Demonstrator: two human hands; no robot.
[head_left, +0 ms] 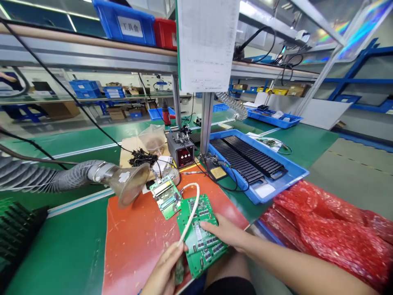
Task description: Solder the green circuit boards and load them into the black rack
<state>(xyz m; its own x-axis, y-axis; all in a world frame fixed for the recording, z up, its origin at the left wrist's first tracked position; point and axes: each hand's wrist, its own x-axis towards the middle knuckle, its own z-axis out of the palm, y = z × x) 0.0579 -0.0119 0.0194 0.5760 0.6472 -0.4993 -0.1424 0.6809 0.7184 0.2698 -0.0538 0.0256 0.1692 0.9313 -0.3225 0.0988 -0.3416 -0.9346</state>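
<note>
A large green circuit board (206,241) lies tilted over the front edge of the orange mat (132,246). My right hand (223,230) grips its right edge, thumb on top and the other fingers hidden beneath. At the board's lower left, my left hand (167,262) is closed on a white sleeved cable (194,211), which arches up over the board. A blurred greenish piece (179,270) shows below the left fingers; its kind is unclear. The cable's far end runs to a smaller green board (166,197) with a display and a socket, just behind the large board.
A fume hose with a funnel (134,186) reaches in from the left. Behind the mat stand a soldering station (181,150) and a sponge holder (217,173). A blue tray (276,192) with black racks sits right, above red bubble wrap (334,233). Black racks (18,237) stand left.
</note>
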